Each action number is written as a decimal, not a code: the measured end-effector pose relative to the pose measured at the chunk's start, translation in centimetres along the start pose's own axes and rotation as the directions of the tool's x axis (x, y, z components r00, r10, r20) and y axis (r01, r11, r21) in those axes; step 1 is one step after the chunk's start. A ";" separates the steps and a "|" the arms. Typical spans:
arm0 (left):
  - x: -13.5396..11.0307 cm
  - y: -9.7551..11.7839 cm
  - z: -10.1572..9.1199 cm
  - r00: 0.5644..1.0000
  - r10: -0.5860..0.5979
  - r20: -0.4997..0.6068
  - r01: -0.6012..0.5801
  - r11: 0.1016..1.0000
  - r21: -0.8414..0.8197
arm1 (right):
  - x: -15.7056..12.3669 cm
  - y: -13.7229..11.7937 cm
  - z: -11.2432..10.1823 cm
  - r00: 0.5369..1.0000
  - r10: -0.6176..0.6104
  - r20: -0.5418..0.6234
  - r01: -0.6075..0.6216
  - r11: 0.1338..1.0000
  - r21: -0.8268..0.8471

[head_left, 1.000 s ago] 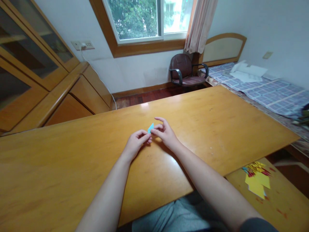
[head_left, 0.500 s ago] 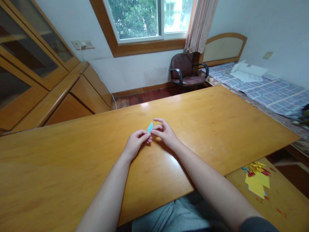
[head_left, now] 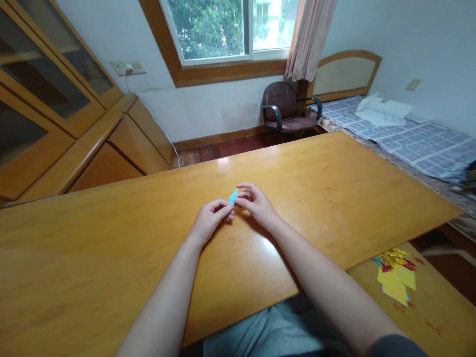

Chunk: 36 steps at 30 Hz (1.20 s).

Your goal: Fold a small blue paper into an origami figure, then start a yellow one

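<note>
A small folded piece of light blue paper (head_left: 232, 197) is held between my two hands, just above the table. My left hand (head_left: 213, 219) pinches its lower end between thumb and fingertips. On the other side, my right hand (head_left: 256, 204) has thumb and a finger closed on the paper's right edge, while its index finger is raised and curved above. The fingertips hide part of the paper, so its exact folds cannot be made out.
The wooden table (head_left: 122, 248) spreads around my arms. At lower right, a lower wooden surface (head_left: 442, 302) carries yellow paper sheets (head_left: 396, 285) and several folded yellow, red and blue pieces (head_left: 396, 259). Beyond stand a chair (head_left: 282, 106), a bed (head_left: 409, 134) and a cabinet (head_left: 122, 144).
The blue paper has tilted and shifted slightly to the right between my fingers. Both hands stay in nearly the same place.
</note>
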State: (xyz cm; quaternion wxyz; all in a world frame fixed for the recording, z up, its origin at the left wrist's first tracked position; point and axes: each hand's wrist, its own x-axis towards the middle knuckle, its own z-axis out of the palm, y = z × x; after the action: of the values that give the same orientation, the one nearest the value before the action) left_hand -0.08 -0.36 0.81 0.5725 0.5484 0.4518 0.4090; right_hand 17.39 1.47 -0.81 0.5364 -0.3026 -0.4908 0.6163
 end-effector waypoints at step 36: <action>0.0 0.3 0.2 1.000 -0.013 -0.004 0.014 0.997 0.070 | -0.3 -0.1 -0.6 0.998 -0.038 0.058 0.053 0.953 -0.297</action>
State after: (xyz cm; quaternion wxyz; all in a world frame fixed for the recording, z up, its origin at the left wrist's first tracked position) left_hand 0.17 -0.38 1.07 0.5550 0.5642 0.4705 0.3902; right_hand 18.10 1.33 -0.95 0.4857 -0.3527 -0.5987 0.5303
